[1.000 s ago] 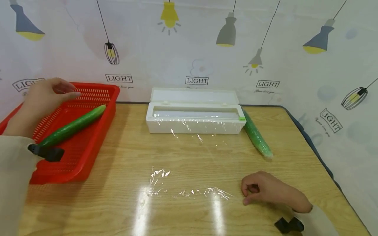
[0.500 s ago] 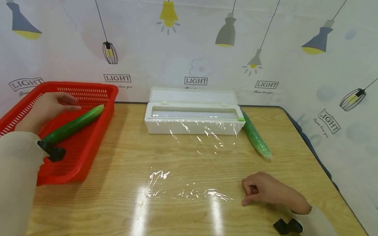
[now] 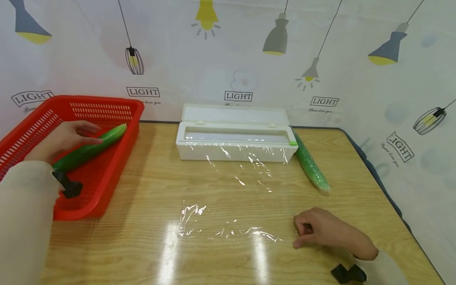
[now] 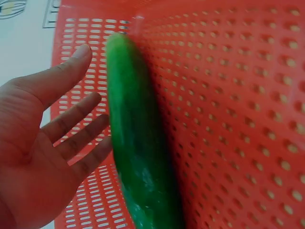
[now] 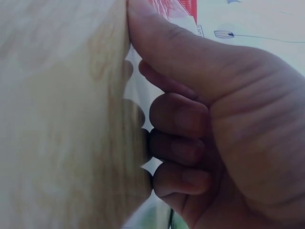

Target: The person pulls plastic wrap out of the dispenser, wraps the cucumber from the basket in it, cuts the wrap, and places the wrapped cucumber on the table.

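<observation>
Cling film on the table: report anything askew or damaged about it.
The cling film is crinkled along its near edge and near-left corner, so it lies uneven. No tear shows, though it's too transparent to be sure.

Printed pendant lamps (image 3: 276,37) in yellow, gray and blue dangle across a white wall covering (image 3: 213,67), caged bulbs (image 3: 134,61) among them and boxed "LIGHT" lettering (image 3: 238,96) below. In front lies a wood-grain bench (image 3: 149,182), dark edging (image 3: 360,152) running along its back and right sides, two streaks of glare (image 3: 261,259) shining on its near part.
</observation>
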Demonstrator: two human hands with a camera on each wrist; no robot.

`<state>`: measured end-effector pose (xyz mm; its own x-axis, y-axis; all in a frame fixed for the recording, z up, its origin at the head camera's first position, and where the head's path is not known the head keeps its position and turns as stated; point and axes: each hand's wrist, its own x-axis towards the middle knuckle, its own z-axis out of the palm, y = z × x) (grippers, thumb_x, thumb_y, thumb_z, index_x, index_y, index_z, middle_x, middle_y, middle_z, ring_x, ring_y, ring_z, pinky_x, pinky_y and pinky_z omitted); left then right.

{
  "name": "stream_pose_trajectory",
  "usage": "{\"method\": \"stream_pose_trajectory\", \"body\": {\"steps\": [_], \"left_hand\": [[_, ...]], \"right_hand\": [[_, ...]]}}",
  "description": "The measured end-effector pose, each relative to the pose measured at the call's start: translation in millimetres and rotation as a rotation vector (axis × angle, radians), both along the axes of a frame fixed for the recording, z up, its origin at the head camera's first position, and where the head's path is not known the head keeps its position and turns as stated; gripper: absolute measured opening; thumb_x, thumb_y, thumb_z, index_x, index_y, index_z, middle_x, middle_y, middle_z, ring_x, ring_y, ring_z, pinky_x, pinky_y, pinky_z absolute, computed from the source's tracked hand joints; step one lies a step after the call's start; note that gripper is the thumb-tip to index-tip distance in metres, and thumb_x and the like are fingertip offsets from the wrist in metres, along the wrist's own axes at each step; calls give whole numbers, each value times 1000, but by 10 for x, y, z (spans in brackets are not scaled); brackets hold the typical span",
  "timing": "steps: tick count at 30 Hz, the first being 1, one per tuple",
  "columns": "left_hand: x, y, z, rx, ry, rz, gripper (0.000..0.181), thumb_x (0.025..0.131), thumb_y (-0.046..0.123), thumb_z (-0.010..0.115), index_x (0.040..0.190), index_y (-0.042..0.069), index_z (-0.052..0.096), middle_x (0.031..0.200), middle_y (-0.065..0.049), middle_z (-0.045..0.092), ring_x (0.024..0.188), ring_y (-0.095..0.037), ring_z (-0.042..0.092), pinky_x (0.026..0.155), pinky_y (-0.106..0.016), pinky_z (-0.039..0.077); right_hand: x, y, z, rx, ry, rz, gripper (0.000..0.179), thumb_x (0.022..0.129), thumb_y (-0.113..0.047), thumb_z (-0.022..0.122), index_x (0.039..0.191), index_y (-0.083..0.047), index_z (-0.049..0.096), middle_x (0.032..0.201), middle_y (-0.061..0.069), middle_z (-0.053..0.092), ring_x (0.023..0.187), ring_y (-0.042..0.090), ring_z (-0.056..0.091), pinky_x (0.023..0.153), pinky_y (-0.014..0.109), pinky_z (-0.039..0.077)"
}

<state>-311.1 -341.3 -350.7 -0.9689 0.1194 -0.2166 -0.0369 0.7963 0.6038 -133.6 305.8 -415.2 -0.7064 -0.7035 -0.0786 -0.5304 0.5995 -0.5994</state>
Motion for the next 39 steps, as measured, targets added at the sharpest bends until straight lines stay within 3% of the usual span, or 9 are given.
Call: {"method": "stream_pose_trajectory", "body": {"steps": [11,18,25,34,39], "left_hand": [[-21,-96,-113,-15,-78,-17,74,86,38,71,142,2,38,134,-33,36,115,-48,33,93,-63,35],[-33,-136,-126,-62,-63,-56,70,85,24,73,140,-1,38,128,-34,36,109,-50,34,87,-62,39],[-48,-166,-169,-75,-62,-57,76,82,30,77,140,1,38,124,-35,37,106,-50,38,84,-60,41],[41,-217,-169,31,-224,-8,91,84,43,72,148,1,23,136,-33,24,113,-49,30,84,-57,46],[58,-264,-182,45,-235,-6,88,83,44,71,149,7,25,137,-33,26,113,-49,32,81,-53,48]], "right_hand": [[-2,4,5,-7,-8,-3,36,79,-42,75,65,-24,47,60,-22,38,53,-7,37,48,15,32],[-2,4,9,-5,3,-5,36,78,-43,75,65,-24,47,60,-22,39,53,-7,37,49,15,33],[-6,9,-3,-5,-3,-7,36,78,-44,75,65,-24,47,61,-22,40,54,-7,38,48,15,33],[-4,19,-10,-19,13,9,36,78,-42,75,65,-24,47,61,-22,39,54,-7,37,48,14,32],[-5,20,-19,-26,13,11,36,78,-42,75,65,-24,47,61,-22,40,54,-7,37,49,14,32]]}}
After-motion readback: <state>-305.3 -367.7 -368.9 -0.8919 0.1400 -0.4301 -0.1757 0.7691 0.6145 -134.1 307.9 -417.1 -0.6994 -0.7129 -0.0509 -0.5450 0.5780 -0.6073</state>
